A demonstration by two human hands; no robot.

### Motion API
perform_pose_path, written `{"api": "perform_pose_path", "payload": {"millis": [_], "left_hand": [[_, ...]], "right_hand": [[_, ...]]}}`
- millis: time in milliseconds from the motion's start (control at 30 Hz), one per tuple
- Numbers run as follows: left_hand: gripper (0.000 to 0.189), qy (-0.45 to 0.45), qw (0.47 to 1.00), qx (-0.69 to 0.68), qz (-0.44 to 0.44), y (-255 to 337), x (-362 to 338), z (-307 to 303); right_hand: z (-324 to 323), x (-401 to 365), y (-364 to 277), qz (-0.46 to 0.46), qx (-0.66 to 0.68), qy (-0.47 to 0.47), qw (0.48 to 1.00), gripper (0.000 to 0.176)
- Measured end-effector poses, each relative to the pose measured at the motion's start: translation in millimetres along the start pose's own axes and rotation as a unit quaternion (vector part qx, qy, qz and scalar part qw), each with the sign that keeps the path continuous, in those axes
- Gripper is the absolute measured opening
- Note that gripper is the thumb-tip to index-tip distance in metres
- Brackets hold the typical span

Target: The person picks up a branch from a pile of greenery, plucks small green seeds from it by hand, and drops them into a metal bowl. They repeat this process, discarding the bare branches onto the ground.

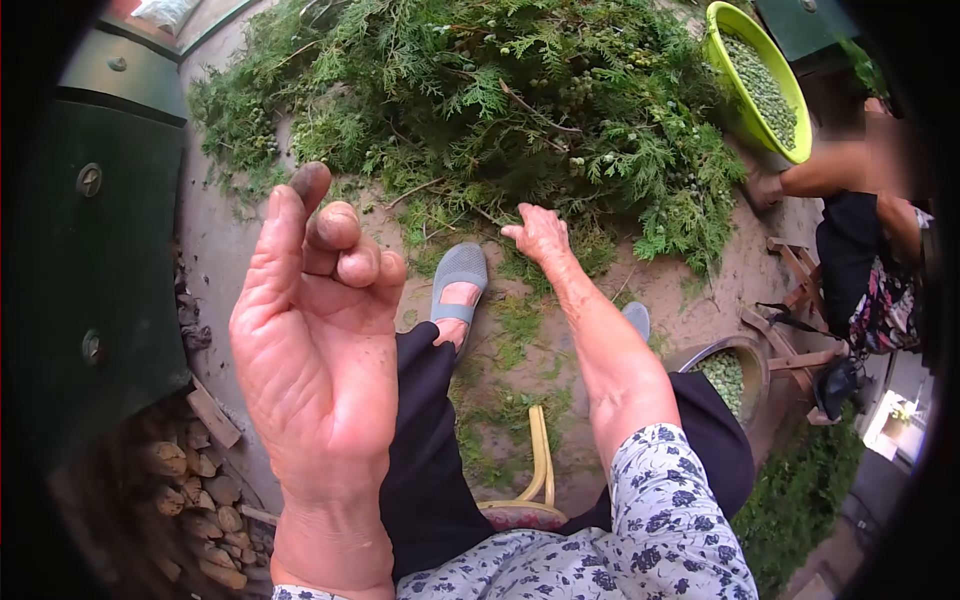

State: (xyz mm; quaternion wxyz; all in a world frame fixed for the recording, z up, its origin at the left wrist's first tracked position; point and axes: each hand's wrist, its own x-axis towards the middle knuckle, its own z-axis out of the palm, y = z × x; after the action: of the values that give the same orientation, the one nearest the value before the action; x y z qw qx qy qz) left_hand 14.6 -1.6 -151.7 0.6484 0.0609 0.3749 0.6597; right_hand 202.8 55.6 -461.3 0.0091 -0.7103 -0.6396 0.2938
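My left hand (325, 330) is raised close to the camera, palm toward me. Its fingers are curled in and the thumb lies against the index finger; the palm is bare and nothing shows between the fingertips, which are stained dark. Lower down, my right hand (541, 235) reaches to the near edge of a large heap of cypress branches (450, 110) on the ground. Its thumb and index finger stand apart beside a thin twig (487, 216); the other fingers are partly hidden. Small round green cones hang among the sprigs.
A lime-green basin (713, 50) of green cones is tilted at the upper right, near another person's arm (830, 172). A metal bowl (757, 375) of cones stands by my right knee, near a wooden stool (790, 340). Split firewood (205, 510) and a dark green cabinet (120, 260) are left.
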Motion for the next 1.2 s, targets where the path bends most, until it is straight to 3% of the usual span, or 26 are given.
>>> {"api": "perform_pose_path", "payload": {"millis": [133, 200, 333, 467, 533, 567, 633, 667, 767, 833, 967, 1067, 1167, 1200], "left_hand": [[0.024, 0.003, 1.0, 0.004, -0.008, -1.7, 0.3, 1.8], [0.023, -0.009, 1.0, -0.005, -0.004, 1.6, 4.2, -3.7], [0.02, -0.019, 1.0, -0.018, -0.011, -0.8, 7.0, -6.0], [0.018, 0.001, 1.0, -0.001, -0.021, -9.7, 5.4, 1.9], [0.016, -0.007, 1.0, 0.002, -0.018, -14.2, 7.5, 1.7], [0.015, -0.013, 1.0, 0.007, -0.013, -16.5, 7.6, 1.1], [0.016, -0.017, 1.0, 0.013, -0.016, -19.7, 6.7, 2.9], [0.016, 0.0, 1.0, 0.023, -0.021, -22.2, 6.4, 4.9], [0.018, 0.011, 0.998, 0.059, -0.024, -32.3, 2.0, 6.7], [0.038, 0.058, 0.981, 0.174, -0.055, -47.6, 0.0, 8.2], [0.081, 0.032, 0.941, 0.213, -0.26, -83.7, 0.6, 9.4], [0.085, 0.034, 0.933, 0.181, -0.31, -99.0, -6.1, 31.2], [0.073, -0.006, 0.925, 0.233, -0.299, -111.8, -10.6, 31.0], [0.059, -0.024, 0.935, 0.238, -0.263, -126.9, -4.7, 18.2]], "right_hand": [[31.6, -22.3, 5.9, -0.024, 0.01, -0.003, 1.0, 0.028], [32.4, -33.4, 10.7, -0.039, 0.109, 0.086, 0.99, 0.021], [17.3, -79.2, 30.2, -0.057, 0.153, 0.12, 0.979, 0.017], [28.8, -140.2, 43.3, -0.03, 0.125, 0.048, 0.99, 0.019], [27.9, -164.0, 38.6, -0.034, 0.244, 0.177, 0.953, 0.015], [22.5, -170.2, 37.1, -0.031, 0.243, 0.179, 0.953, 0.015], [0.7, -171.4, 29.4, -0.019, 0.329, 0.289, 0.899, 0.019], [-10.2, -169.9, 34.1, 0.006, 0.362, 0.279, 0.889, 0.02], [-71.6, -168.6, 28.3, -0.001, 0.369, 0.297, 0.881, 0.016], [-121.4, -170.0, 18.3, -0.034, 0.311, 0.303, 0.9, 0.012], [-190.0, -185.8, -7.1, -0.146, 0.217, 0.334, 0.906, 0.01], [-217.3, -211.3, -21.8, -0.239, 0.149, 0.279, 0.918, 0.015], [-222.6, -234.8, -29.9, -0.275, 0.125, 0.268, 0.915, 0.018], [-222.0, -240.7, -31.3, -0.281, 0.122, 0.266, 0.914, 0.019]]}}
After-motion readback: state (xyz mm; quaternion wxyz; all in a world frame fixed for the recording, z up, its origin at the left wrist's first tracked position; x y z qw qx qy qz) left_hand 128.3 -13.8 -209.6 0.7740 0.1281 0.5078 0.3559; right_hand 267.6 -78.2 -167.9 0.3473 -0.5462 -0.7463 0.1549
